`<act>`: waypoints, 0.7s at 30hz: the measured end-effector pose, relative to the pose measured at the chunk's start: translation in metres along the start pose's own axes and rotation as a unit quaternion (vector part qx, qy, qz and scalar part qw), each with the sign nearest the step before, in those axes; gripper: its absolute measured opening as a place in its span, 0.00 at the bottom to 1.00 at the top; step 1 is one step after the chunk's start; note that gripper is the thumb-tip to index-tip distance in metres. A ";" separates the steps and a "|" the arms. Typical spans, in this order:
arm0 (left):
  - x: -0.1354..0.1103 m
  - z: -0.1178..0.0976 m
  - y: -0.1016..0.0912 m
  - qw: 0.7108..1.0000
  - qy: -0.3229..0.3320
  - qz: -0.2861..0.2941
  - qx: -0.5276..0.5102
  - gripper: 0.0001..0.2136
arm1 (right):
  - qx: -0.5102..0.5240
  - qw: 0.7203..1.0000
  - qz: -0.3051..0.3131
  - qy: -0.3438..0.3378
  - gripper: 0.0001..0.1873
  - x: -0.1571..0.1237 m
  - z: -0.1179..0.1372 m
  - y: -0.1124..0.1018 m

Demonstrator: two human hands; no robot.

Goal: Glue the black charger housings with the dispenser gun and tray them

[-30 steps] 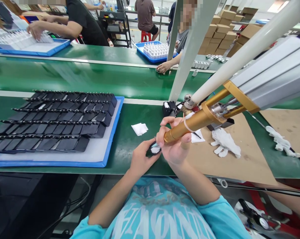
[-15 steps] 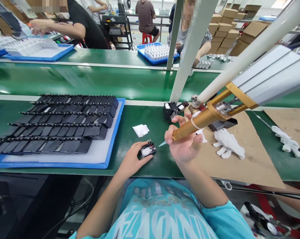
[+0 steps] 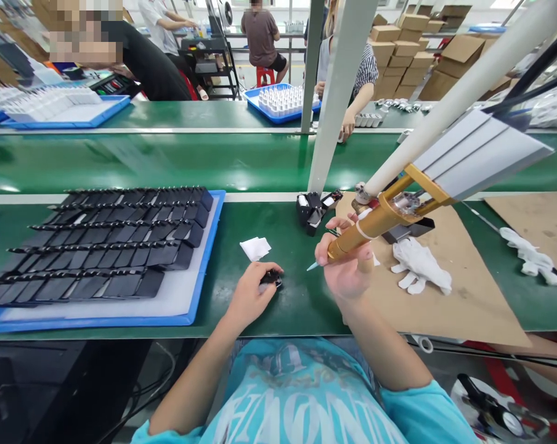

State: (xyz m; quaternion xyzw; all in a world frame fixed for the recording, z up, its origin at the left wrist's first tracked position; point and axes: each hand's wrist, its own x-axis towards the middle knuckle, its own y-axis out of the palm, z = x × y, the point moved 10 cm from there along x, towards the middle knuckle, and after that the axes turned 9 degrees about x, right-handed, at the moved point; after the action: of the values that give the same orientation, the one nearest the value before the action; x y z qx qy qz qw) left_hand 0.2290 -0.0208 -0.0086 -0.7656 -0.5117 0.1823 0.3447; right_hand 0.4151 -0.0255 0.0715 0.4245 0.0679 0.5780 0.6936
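My left hand is closed on a small black device part, partly hidden by the fingers, just above or on the green bench. In my right hand is a gold dispensing gun with a pale blue tapered nozzle, fingers wrapped round its lower end. The nozzle points left, towards the part, with a gap between them. Ahead of my left hand lies a folded white paper. Black device housings stand farther back, close to my right hand.
A blue-rimmed tray with rows of black housings is at left. White gloves lie on brown cardboard at right. A white post and the gun's slanted support tube rise ahead. People work across the bench.
My left hand has closed further over the part and tilted it, so its pale face no longer shows. The dispensing gun's nozzle is slightly farther from it. The camera view has shifted a little.
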 end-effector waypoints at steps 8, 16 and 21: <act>-0.020 -0.018 -0.009 0.981 0.091 -0.025 0.167 0.18 | 0.002 1.000 -0.008 -0.006 0.20 0.001 0.004 -0.009; -0.018 -0.019 -0.001 0.975 0.111 -0.107 0.158 0.09 | -0.031 0.999 -0.019 -0.005 0.20 0.002 0.005 -0.015; -0.011 -0.015 0.009 0.954 0.116 -0.005 0.278 0.13 | -0.040 0.999 -0.024 -0.007 0.20 0.002 0.006 -0.015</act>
State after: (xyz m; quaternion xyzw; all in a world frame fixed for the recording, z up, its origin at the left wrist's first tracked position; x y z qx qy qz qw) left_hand 0.2402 -0.0383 -0.0057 -0.6528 -0.4011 0.2256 0.6018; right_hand 0.4304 -0.0269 0.0660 0.3987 0.0503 0.5603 0.7243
